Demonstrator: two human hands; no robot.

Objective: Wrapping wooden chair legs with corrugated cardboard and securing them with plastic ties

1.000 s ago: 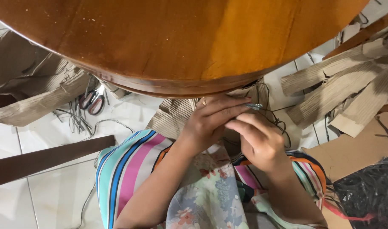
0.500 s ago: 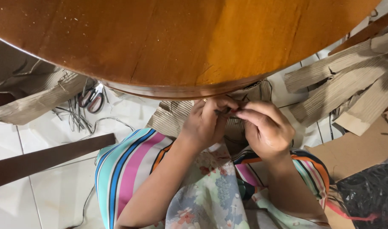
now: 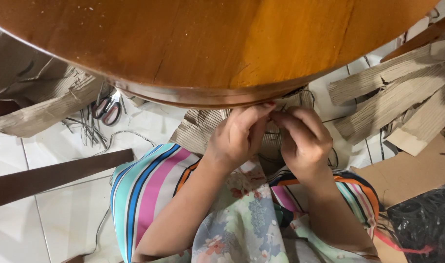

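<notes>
My left hand point(image 3: 239, 134) and my right hand point(image 3: 302, 139) meet just under the rim of a round brown wooden table point(image 3: 208, 44). The fingertips of both pinch a thin dark wire at one small spot between them. What the fingers grip beyond that is mostly hidden. Under the hands lies a piece of corrugated cardboard point(image 3: 198, 129), resting over my lap, which is covered by striped and flowered cloth point(image 3: 149, 190).
Scissors point(image 3: 107, 108) and loose dark wires point(image 3: 88, 131) lie on the white tiled floor at left. Torn corrugated cardboard strips point(image 3: 397, 102) pile up at right. A dark wooden bar point(image 3: 52, 176) crosses the left side. A black plastic bag point(image 3: 424, 219) sits at lower right.
Both hands have risen closer to the table's rim and drawn together. The right hand, earlier lower and apart, now meets the left at the fingertips.
</notes>
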